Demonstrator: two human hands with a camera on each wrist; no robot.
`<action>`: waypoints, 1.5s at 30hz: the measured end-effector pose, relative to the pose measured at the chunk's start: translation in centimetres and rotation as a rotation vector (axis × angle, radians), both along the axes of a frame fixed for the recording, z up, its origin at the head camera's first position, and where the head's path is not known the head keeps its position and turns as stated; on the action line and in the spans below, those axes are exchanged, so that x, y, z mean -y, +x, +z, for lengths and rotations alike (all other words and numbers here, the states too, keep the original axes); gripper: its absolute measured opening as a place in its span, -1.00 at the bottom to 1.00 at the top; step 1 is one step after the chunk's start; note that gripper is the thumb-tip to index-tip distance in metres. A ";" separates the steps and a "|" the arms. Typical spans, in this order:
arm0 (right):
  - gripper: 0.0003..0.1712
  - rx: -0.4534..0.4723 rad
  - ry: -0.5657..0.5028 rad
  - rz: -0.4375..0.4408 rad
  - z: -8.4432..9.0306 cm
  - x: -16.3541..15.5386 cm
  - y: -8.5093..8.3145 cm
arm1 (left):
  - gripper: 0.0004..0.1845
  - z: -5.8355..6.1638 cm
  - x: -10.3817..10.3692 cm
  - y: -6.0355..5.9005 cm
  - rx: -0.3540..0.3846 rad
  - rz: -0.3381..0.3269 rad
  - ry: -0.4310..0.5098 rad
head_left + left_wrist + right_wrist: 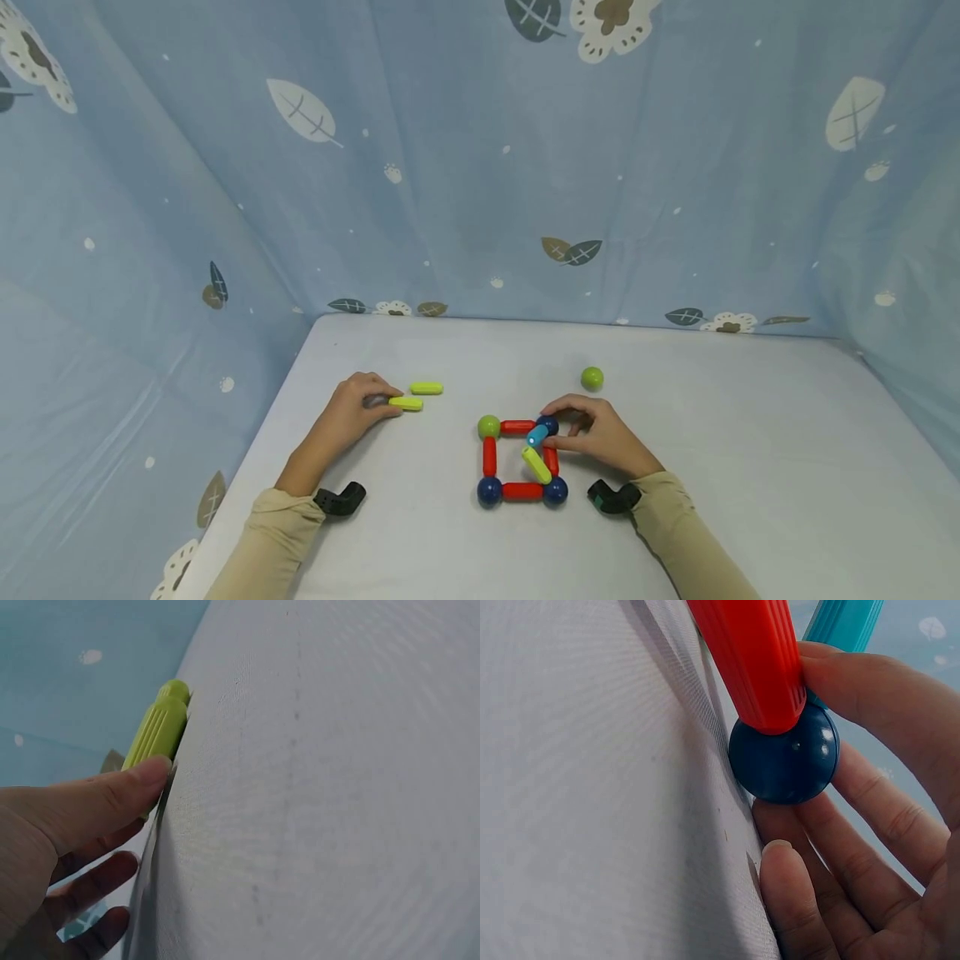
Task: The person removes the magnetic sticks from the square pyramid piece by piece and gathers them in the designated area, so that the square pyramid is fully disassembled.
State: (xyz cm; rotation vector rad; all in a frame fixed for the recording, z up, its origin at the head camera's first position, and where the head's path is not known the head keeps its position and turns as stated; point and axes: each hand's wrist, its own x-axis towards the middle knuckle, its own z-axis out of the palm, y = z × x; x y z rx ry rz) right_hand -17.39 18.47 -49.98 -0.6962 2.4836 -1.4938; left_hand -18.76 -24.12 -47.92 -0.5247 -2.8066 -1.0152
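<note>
Lighting was soft and even, only faint shadows under both hands. Head view bent at the edges; wrist shots went blurry up close to the fingers.

- We see a loose green ball (592, 378) lying alone on the grey table (750, 467), well apart from the square frame.
- We see blue cloth walls (480, 167) with leaf and flower prints around the table.
</note>
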 end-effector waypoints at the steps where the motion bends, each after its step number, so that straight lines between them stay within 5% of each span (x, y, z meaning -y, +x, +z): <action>1: -0.57 -0.003 0.000 0.001 0.0 0.0 0.0 | -0.72 0.0 0.0 0.0 -0.001 0.000 -0.001; 21: -0.57 0.017 0.003 -0.008 0.1 -0.2 -0.1 | -0.62 0.7 -0.8 0.1 0.028 0.027 -0.018; 27: -0.59 0.019 0.005 -0.013 0.1 0.0 -0.1 | -0.61 1.5 -2.3 0.8 -0.043 0.039 0.011; 34: -0.63 -0.010 0.025 -0.039 -0.2 0.1 -0.2 | -0.60 2.7 -6.5 2.9 -0.121 -0.111 0.030; 45: -0.72 -0.037 0.016 -0.056 -0.6 0.1 -0.2 | -0.53 3.9 -14.0 6.8 0.045 -0.411 0.046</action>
